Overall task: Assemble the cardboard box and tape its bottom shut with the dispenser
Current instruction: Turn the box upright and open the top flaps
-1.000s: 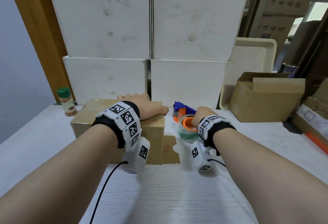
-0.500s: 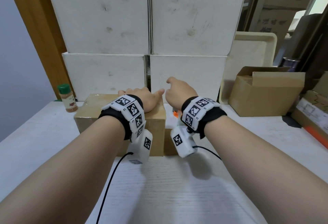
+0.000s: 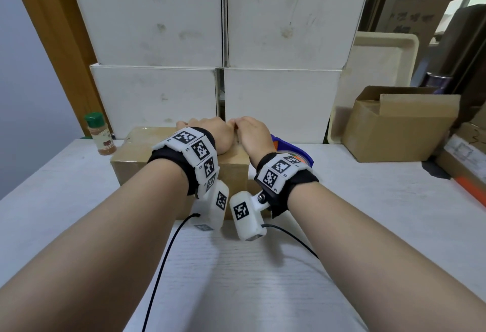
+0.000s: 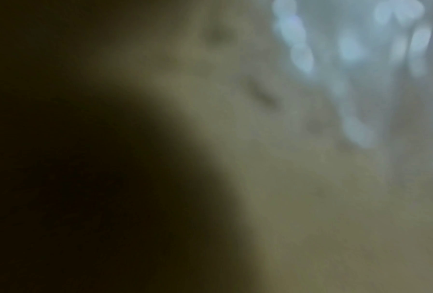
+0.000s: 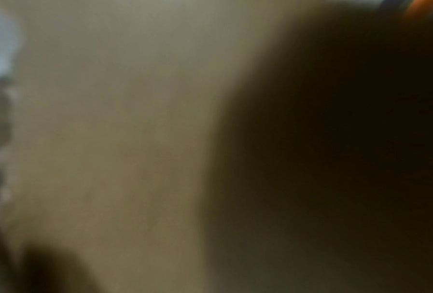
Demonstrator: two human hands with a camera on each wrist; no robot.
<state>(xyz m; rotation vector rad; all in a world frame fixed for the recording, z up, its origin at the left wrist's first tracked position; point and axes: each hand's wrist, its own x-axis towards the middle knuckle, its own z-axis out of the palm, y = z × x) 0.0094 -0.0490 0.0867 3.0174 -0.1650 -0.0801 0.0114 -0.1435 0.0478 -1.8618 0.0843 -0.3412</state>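
Observation:
A brown cardboard box (image 3: 136,158) stands on the white table (image 3: 263,279) in front of me, its top closed. My left hand (image 3: 207,133) lies on the box top, fingers stretched flat toward the far edge. My right hand (image 3: 251,133) rests on the top right part of the box, right beside the left hand. Its fingers bend down behind the knuckles and are hidden. The blue and orange tape dispenser (image 3: 294,151) lies on the table just right of the box, partly behind my right wrist. Both wrist views are blurred, filled by cardboard (image 4: 310,198) (image 5: 110,138).
White cartons (image 3: 223,42) are stacked against the back of the table. A spice jar with a green cap (image 3: 100,134) stands left of the box. An open brown carton (image 3: 394,126) and a cream tray (image 3: 378,68) sit at the right.
My right hand left the tape dispenser, rose and came left onto the box top beside the left hand. The left hand has stayed on the box.

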